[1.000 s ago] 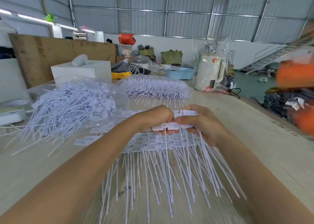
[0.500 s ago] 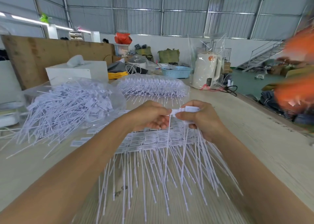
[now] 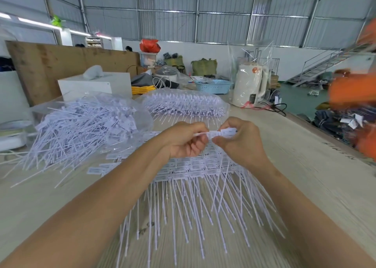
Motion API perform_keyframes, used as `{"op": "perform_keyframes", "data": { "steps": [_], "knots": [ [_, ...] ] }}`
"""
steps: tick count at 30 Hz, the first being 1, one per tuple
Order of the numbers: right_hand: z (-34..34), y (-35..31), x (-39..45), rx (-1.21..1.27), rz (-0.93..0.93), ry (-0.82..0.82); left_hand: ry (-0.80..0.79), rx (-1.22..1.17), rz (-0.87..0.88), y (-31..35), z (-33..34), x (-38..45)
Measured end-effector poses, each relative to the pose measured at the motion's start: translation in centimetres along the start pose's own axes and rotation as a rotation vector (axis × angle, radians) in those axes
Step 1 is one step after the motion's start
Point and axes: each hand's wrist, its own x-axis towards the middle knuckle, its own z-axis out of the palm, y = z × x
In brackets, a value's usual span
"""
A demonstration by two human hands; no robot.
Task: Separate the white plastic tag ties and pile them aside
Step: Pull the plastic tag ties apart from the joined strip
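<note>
Head view cuts off both forearms at its near edge, while past the loose heap of separated white plastic tag ties (image 3: 81,127) at left, the left hand (image 3: 184,140) and right hand (image 3: 240,139) pinch a short joined strip of white tags (image 3: 220,134) above the flat sheets of joined white ties (image 3: 195,176), a blurred orange shape (image 3: 352,88) at far right.

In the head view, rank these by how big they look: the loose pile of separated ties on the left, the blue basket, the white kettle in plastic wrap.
1. Loose pile of separated ties, by far largest, though nearest the camera.
2. White kettle.
3. Blue basket, close to the kettle in apparent area, so that order is unsure.

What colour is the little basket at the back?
Light blue; the small plastic basket shows best in the head view.
</note>
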Motion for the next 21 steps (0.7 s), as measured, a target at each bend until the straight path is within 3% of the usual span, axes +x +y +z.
{"op": "perform_keyframes", "data": {
  "steps": [3, 5, 7, 9, 11, 13, 17, 21],
  "knots": [
    [-0.6, -0.1, 0.5, -0.034, -0.019, 0.062, -0.111, -0.023, 0.012, 0.9, -0.2, -0.1],
    [-2.5, 0.3, 1.2, -0.005, 0.079, 0.183, -0.174, 0.040, 0.065, 1.1, -1.1, -0.5],
    [-5.6, 1.3, 2.0, 0.362, 0.290, 0.352, -0.140, 0.157, 0.118, 1.0, -2.2, -1.1],
    [-8.6, 2.1, 2.6, 0.753, 0.429, 0.416, -0.008, 0.292, 0.188, 0.7, -2.9, -1.2],
    [-9.6, 2.3, 2.9, 0.987, 0.442, 0.314, 0.092, 0.373, 0.253, 0.6, -2.8, -1.0],
    [-8.8, 1.9, 2.7, 1.137, 0.439, 0.089, 0.114, 0.441, 0.287, 0.6, -2.3, -0.5],
    [-5.7, 0.5, 2.1, 0.988, 0.476, -0.192, 0.094, 0.588, 0.322, 1.2, -1.2, 0.0],
    [-3.9, -0.3, 2.0, 0.852, 0.461, -0.221, 0.064, 0.702, 0.361, 2.1, 0.1, 0.1]
  ]
}}
